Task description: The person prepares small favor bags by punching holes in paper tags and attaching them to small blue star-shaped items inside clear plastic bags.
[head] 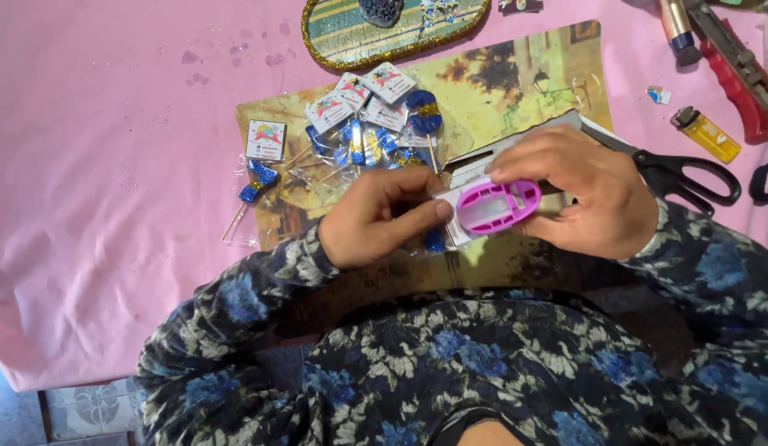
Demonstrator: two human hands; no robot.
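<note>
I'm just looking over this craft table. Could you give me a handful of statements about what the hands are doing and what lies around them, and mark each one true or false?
1. Both hands hold a white and pink stapler-like tool. True: the left hand is at one end of it and the right hand covers the other.
2. The black-handled scissors are in the right hand. False: they lie on the table beside it.
3. A yellow lighter lies on the pink tablecloth. True.
4. The pile of wrapped blue glitter pieces sits on the bare cloth. False: most of it rests on a picture placemat.
5. The sleeves are plain white. False: dark with blue flowers.
</note>
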